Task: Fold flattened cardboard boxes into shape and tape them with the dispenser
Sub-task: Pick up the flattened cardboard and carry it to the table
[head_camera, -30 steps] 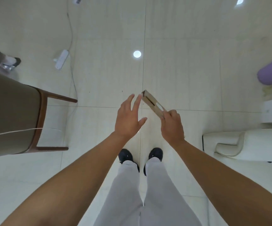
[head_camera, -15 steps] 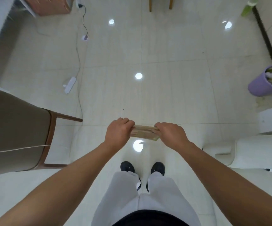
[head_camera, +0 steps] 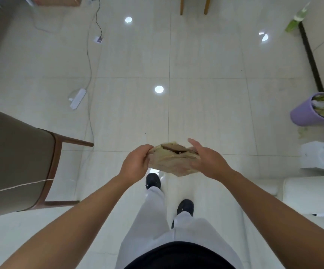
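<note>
Head view, looking steeply down: a small cardboard box (head_camera: 173,161) is held in the air between the two hands, above the person's feet, well clear of the glossy pale tile floor (head_camera: 206,105). The cardboard is dull brown and matte, its outline smeared by motion blur; it looks partly opened out, with a dark gap showing along its upper edge between lighter flaps, though the exact shape of the folds cannot be made out. The left hand (head_camera: 136,165) grasps the box's left end, fingers curled over the top edge and the thumb on the near face. The right hand (head_camera: 208,162) lies against the right end with its fingers fairly straight and pointing toward the far side, the palm pressed to the cardboard; whether the thumb hooks round the box is hidden. Both bare forearms reach in from the lower corners. Below are white trousers (head_camera: 163,228) and black shoes (head_camera: 153,180). At the left stands a chair (head_camera: 15,162) with a smooth olive-grey padded seat and a dark wooden frame. A white power strip (head_camera: 77,99) lies on the tiles with a thin cable trailing away from it. At the right edge a lilac plastic bin (head_camera: 306,113) holds greenish scraps, and white blocky objects (head_camera: 320,158) sit nearer.
</note>
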`<state>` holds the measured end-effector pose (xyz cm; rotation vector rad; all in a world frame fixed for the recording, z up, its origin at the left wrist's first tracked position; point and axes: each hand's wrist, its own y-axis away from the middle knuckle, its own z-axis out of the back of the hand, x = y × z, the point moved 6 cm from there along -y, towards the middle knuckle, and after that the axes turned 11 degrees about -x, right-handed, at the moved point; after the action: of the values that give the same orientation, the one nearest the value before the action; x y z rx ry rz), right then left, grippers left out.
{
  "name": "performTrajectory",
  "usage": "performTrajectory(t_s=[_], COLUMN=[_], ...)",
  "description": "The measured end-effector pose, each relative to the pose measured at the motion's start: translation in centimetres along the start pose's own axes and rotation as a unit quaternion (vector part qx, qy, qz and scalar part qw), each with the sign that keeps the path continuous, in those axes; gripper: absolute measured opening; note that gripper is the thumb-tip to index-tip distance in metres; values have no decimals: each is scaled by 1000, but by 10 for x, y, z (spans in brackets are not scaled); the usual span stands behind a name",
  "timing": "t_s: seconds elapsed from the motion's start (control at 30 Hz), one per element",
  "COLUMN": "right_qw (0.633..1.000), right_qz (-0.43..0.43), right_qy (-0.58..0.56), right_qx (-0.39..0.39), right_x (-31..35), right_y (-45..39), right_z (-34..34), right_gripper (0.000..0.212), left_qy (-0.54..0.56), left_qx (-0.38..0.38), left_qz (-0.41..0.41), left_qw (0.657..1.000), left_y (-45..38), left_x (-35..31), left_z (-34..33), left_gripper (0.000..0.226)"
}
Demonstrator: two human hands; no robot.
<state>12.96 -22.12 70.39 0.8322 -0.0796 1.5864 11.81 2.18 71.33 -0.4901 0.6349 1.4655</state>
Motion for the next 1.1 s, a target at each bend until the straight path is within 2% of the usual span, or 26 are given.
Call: performTrajectory(t_s=[0.1, 0.13, 0.23, 0.33, 0.4, 0.47, 0.53, 0.57, 0.73, 0.87, 0.93, 1.0, 1.1], right_qw=[996, 992, 983, 962, 960, 968, 978, 980, 971, 935, 915, 897, 888], right_qz=[16, 29, 63, 99, 99, 88, 49, 27, -100, -223, -263, -279, -284], right_qy=[74, 102, 166, 247, 249, 212, 157, 135, 28, -90, -180, -276, -339], right_qx=[-43, -62, -54, -59, -80, -101, -129, -144, -215, -261, -249, -202, -122], right_x=[4, 12, 43, 71, 82, 87, 85, 82, 39, -8, -28, -39, -43], right_y=[-34, -45, -72, -100, -117, -132, -146, -154, -187, -215, -234, -255, -287], right_z=[-4, -3, -2, 1, 10, 25, 46, 57, 94, 112, 113, 113, 115], right_gripper=[33, 27, 21, 17, 20, 23, 27, 34, 94, 114, 118, 118, 114], left_qy=[49, 55, 61, 82, 104, 165, 223, 245, 292, 315, 352, 386, 403], left_qx=[9, 12, -1, -6, 6, 5, -5, -8, -37, -43, -54, -52, -37], left_qz=[40, 53, 86, 75, 79, 123, 145, 146, 183, 211, 235, 250, 267], left_qw=[998, 997, 994, 994, 991, 979, 964, 958, 938, 924, 904, 886, 875], left_y=[-13, -20, -46, -80, -103, -126, -147, -157, -210, -256, -282, -309, -346], left_x=[27, 32, 38, 34, 33, 39, 42, 42, 42, 35, 33, 28, 22], left_z=[13, 16, 32, 51, 61, 71, 80, 84, 97, 100, 104, 109, 113], left_gripper=[23, 23, 22, 36, 33, 15, 9, 9, 14, 14, 19, 26, 33])
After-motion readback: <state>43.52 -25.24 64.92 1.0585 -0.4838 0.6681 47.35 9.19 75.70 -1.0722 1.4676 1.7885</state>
